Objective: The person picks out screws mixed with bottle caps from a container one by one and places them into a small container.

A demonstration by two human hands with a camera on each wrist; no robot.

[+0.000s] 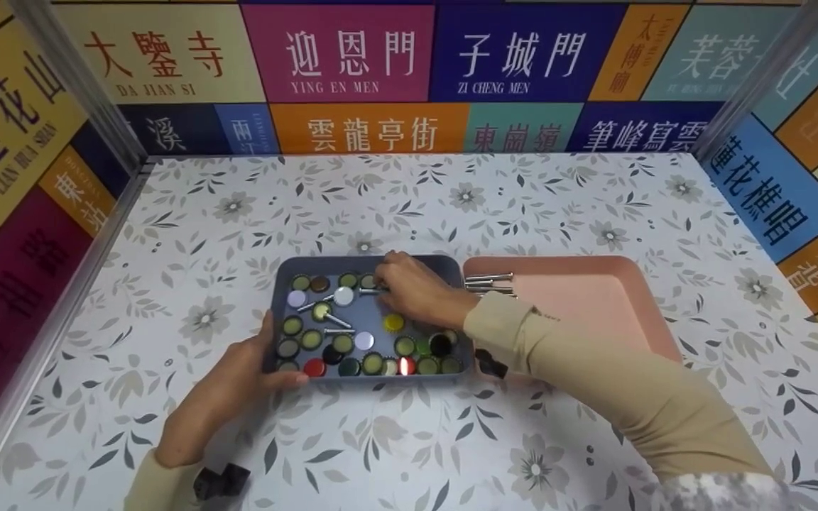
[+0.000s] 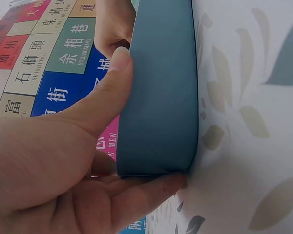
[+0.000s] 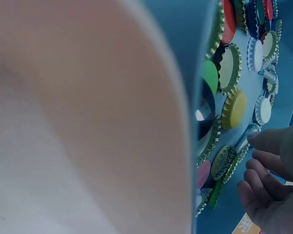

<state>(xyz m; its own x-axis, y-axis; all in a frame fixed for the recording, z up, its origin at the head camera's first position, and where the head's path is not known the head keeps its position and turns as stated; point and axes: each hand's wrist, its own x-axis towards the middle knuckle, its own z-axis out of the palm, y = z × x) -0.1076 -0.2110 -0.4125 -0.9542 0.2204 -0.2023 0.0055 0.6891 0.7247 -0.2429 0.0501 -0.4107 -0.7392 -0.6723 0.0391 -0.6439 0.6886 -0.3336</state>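
A blue-grey tray (image 1: 373, 380) holds many bottle caps and a few metal screws (image 1: 339, 331). My left hand (image 1: 238, 369) grips its near left corner, the thumb (image 2: 107, 92) along the front wall and the fingers round the side. My right hand (image 1: 416, 287) reaches down into the tray's far middle. In the right wrist view its fingertips (image 3: 259, 139) are at the end of a screw (image 3: 244, 141), apparently pinching it; part of the grip is hidden. A yellow cap (image 1: 393, 323) lies just below this hand.
A pink tray (image 1: 579, 312) stands against the right side of the blue-grey one, with several screws (image 1: 491, 284) at its far left, partly behind my right wrist. Patterned panels (image 1: 352, 53) covered with lettering border the flowered table (image 1: 352, 206) at the back and sides.
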